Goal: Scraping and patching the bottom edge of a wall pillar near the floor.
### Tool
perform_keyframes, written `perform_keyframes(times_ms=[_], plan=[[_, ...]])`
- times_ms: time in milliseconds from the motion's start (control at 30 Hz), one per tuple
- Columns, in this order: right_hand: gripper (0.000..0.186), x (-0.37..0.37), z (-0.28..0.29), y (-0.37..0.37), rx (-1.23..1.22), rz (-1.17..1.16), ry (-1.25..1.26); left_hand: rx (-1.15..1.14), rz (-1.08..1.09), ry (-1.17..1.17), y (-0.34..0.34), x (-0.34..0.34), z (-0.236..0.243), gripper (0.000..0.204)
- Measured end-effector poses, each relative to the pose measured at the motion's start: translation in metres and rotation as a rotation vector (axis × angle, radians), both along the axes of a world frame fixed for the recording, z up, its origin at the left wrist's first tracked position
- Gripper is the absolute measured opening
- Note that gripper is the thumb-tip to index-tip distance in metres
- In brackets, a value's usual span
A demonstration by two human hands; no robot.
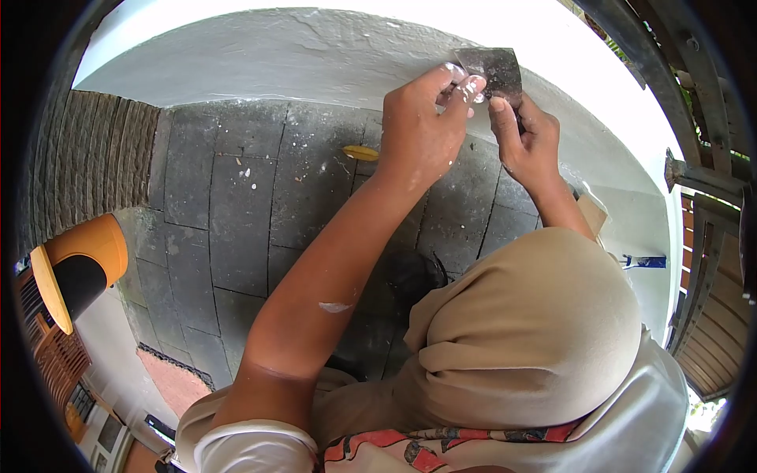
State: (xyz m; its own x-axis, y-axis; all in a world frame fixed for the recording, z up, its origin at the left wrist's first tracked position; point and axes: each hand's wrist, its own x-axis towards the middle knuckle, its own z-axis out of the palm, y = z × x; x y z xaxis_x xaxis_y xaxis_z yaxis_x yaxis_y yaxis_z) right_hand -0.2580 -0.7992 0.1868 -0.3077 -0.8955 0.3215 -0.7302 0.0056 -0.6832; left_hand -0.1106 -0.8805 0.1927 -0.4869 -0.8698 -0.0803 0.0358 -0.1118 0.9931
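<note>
My right hand (530,140) grips a putty knife (493,72) by its handle, with the thumb toward the blade. The wide, dark blade is smeared with grey-white and is held up by the top of a low wall. At the blade's left edge, my left hand (430,118) has its fingers bent and drawn together. White paste spots its fingertips; whatever lies between them is hidden. A white smear marks my left forearm (303,315). Behind the hands runs the low wall (315,51), its face grey and uneven, its top bright white.
Grey paving tiles (244,181) with white specks lie below, and a yellow leaf (361,153) rests there. Beige cloth (528,331) bulges up at the lower right, hiding part of my right forearm. A blue-and-white brush-like item (645,262) lies at the right. An orange-and-black object (87,252) stands left.
</note>
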Motion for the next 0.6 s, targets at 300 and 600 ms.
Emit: perform_keyframes(times_ms=[300, 600], plan=[[0.021, 0.0025, 0.0034, -0.0019, 0.039, 0.024, -0.121, -0.033, 0.007, -0.004, -0.0002, 0.001, -0.0018, 0.021], [0.023, 0.0078, 0.0004, 0.0011, 0.084, 0.0, -0.294, -0.011, -0.021, 0.026, 0.0011, 0.0061, -0.0002, 0.018]])
